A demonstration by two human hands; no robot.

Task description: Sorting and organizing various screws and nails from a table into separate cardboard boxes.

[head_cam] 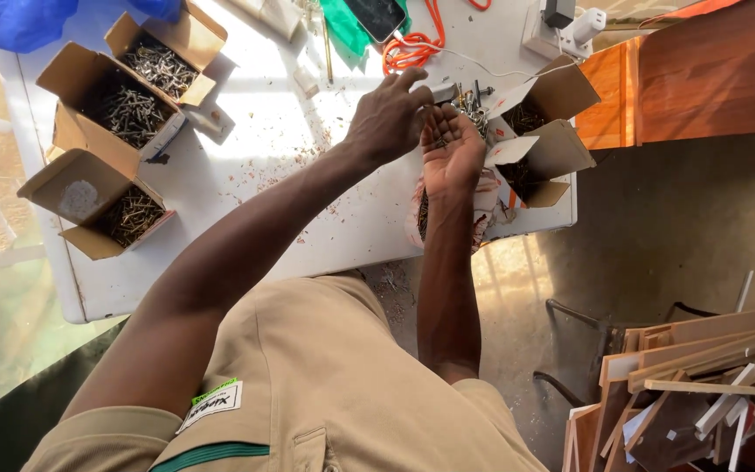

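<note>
Two hands met near the white table's [246, 218] right edge, right hand [452, 153] palm up cradling small screws [438, 133], left hand [391, 118] fingertips pinching among them, open brown cardboard boxes of screws [120, 109] lined the left edge, two more cardboard boxes [539, 131] sat beside the hands.

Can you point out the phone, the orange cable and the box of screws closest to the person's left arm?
Phone [378, 16]: head view, middle of its dark screen.
Orange cable [405, 52]: head view, coiled loops.
Box of screws [128, 216]: head view, screws inside the open cardboard box.
</note>
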